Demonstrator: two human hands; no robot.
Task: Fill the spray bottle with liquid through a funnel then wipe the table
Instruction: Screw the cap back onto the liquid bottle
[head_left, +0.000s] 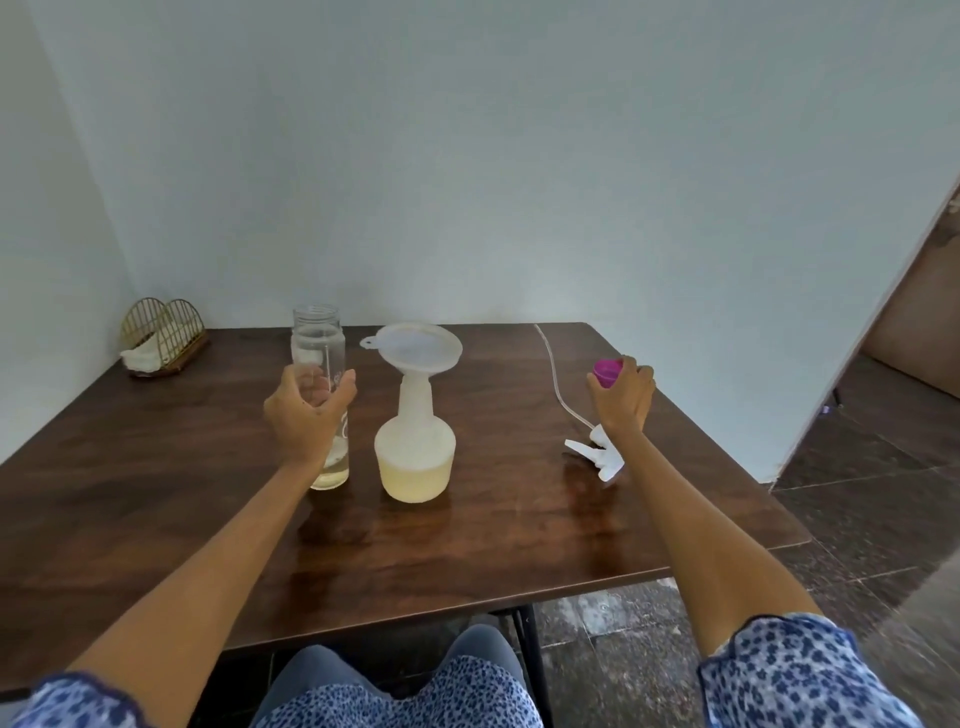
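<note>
A white translucent spray bottle (414, 457) stands mid-table, its lower part filled with pale yellow liquid. A white funnel (418, 346) sits in its neck. Left of it stands a tall clear bottle (318, 343), uncapped, with a little liquid at the bottom; my left hand (306, 415) grips its middle. My right hand (623, 397) hovers over the right side of the table, holding a purple cap (607, 372). The white spray trigger head (597, 454) lies on the table under my right wrist, its thin tube (553, 374) trailing toward the back edge.
The dark wooden table (156, 493) stands against a pale wall. A gold wire holder (163, 332) with white napkins sits at the back left corner. The table's right edge drops to a dark tiled floor (857, 519). My knees are under the front edge.
</note>
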